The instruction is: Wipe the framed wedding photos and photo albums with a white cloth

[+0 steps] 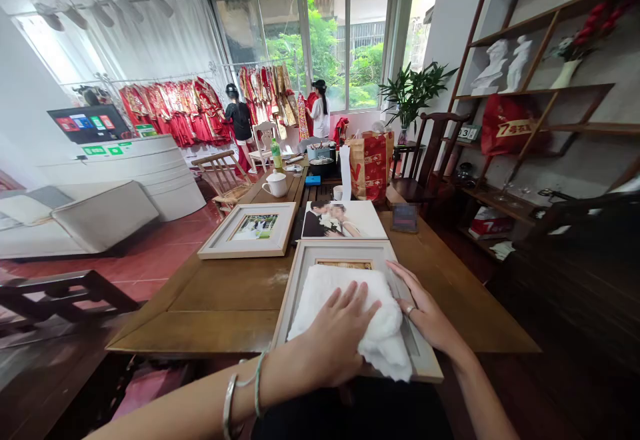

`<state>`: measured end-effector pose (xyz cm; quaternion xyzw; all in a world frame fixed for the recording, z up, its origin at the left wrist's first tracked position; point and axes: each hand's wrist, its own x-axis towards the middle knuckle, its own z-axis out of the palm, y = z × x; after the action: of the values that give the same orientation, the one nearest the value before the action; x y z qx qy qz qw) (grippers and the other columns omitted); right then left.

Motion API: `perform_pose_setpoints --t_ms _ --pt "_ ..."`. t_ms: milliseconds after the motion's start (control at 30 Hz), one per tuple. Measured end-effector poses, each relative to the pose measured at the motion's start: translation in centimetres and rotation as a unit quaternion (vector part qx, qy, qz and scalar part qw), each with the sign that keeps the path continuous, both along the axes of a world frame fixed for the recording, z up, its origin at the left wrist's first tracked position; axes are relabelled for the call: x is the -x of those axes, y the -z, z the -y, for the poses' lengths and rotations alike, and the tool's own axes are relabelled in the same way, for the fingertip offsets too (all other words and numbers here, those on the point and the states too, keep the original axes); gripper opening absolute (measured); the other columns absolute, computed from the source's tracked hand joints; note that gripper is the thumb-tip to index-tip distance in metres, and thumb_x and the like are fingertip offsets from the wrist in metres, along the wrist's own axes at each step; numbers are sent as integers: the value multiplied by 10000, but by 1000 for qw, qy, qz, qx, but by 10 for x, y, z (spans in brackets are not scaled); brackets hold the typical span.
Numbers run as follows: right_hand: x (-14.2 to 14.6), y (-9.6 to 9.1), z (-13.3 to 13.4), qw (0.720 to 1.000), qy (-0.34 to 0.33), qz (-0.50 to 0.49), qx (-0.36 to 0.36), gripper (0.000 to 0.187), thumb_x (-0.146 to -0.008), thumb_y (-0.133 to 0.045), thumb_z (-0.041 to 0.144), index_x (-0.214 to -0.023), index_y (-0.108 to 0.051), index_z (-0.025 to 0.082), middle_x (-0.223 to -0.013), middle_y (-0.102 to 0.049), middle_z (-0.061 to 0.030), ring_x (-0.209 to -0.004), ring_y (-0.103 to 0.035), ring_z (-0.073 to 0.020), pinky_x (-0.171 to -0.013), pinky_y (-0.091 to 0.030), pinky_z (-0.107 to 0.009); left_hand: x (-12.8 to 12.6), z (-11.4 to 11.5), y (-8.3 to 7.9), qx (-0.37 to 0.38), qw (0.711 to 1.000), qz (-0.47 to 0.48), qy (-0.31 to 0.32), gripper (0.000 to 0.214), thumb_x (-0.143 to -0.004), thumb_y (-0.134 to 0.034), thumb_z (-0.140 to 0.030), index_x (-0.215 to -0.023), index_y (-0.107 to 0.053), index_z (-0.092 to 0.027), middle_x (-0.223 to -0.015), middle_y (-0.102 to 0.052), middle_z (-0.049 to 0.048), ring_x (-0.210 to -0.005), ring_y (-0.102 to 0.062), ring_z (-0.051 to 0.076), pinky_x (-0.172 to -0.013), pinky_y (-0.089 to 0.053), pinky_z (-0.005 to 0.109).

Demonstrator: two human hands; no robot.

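Note:
A grey picture frame (300, 273) lies flat at the near edge of the wooden table (225, 293). A white cloth (340, 287) is spread over its glass. My left hand (335, 340) presses flat on the cloth, fingers stretched out and slightly apart. My right hand (425, 310) rests on the frame's right side, fingers extended, a ring on one finger, touching the cloth's edge. Bracelets circle my left wrist.
A second framed photo (250, 229) and an unframed wedding print (343, 220) lie farther back on the table, with a white teapot (277, 184), a red paper bag (370, 163) and a chair (425, 153). Shelves stand right, a sofa left. Two people stand by a clothing rack.

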<state>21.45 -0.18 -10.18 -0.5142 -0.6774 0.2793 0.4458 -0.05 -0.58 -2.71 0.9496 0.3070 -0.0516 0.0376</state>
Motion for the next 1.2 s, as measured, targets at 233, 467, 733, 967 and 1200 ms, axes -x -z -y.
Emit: perform_pose_setpoints --t_ms 233,467,733,967,1200 --pt "0 4 -1 1000 -11 2 -4 625 -788 -416 126 -1365 -278 320 -1460 -289 -29 -1366 -231 -209 -1129 -153 -464 -20 -53 5 -154 980 43 -115 651 -765 -460 -55 -1381 -271 -143 -1490 -152 177 -1367 -102 319 -1075 -199 486" --pt "1 2 0 999 20 26 10 408 -760 -446 153 -1158 -497 228 -1253 -456 -86 -1243 -396 -254 -1076 -265 -456 -56 -106 8 -47 995 81 26 640 -759 -430 -94 -1376 -262 -122 -1478 -251 86 -1367 -162 206 -1101 -189 351" --pt "-3 9 -6 1000 11 -21 -14 482 -761 -455 179 -1238 -454 247 -1371 -402 -72 -1325 -301 -235 -1107 -220 -436 -41 -77 5 -4 998 67 8 575 -759 -408 -111 -1325 -320 -57 -1365 -420 156 -1302 -322 232 -1047 -298 370" --pt "0 0 -4 1000 8 -21 -19 258 -881 -384 310 -1040 -579 251 -1310 -493 -71 -1313 -330 -226 -1109 -221 -453 -6 15 -11 38 998 47 30 545 -785 -483 -195 -1303 -370 -67 -1396 -369 163 -1306 -304 280 -1068 -284 412" --pt "1 5 -7 999 8 -35 -1 366 -896 -385 371 -1222 -518 272 -1388 -424 -57 -1342 -294 -215 -1127 -193 -433 -19 51 -17 64 998 -5 24 688 -790 -589 -325 -1358 -309 -56 -1432 -315 178 -1312 -275 334 -1044 -318 467"
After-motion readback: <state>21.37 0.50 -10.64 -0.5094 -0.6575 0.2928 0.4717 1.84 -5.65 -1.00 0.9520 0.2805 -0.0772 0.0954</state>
